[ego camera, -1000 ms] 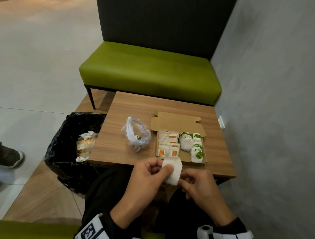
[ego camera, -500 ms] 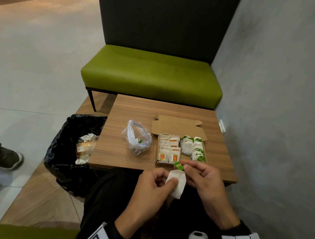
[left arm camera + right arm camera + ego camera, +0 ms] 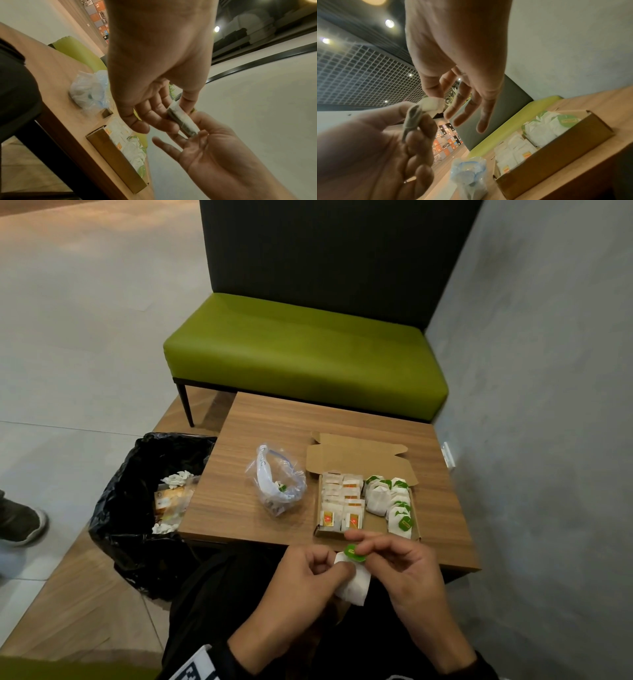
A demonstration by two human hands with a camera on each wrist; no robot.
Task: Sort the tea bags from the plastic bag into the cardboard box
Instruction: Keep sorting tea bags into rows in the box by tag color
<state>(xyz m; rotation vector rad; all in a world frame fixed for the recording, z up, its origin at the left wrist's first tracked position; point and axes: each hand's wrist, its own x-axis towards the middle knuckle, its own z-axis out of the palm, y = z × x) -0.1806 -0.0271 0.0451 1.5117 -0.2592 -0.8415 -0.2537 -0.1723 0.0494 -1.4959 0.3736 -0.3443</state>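
Head view has both hands low in front of the near edge of the wooden table (image 3: 274, 419), working one tea bag (image 3: 354, 585) between them. Left hand (image 3: 301, 587) pinches the white pouch with thumb and fingertips, while the right hand (image 3: 404, 570) pinches the round green tag (image 3: 354, 553) at its top, other fingers loose. My guess is the tag is being straightened so the bag lies flat like the rest.

So the tea bag is off the table, just near of the cardboard box (image 3: 368, 534) and not in it yet. The box sits open with its lid flap folded back on the far side. It's clearly split by type: orange-label sachets (image 3: 342, 503) in the left half, green-tag tea bags (image 3: 390, 501) in the right half, which is why this one should go right, the side closest to the right hand anyway.

The clear plastic bag (image 3: 275, 481) slumps just left of the box, within easy reach, and looks to have at least one green-tagged bag left inside. A black bin bag (image 3: 137, 508) with wrappers stands on the floor off the table's left edge.
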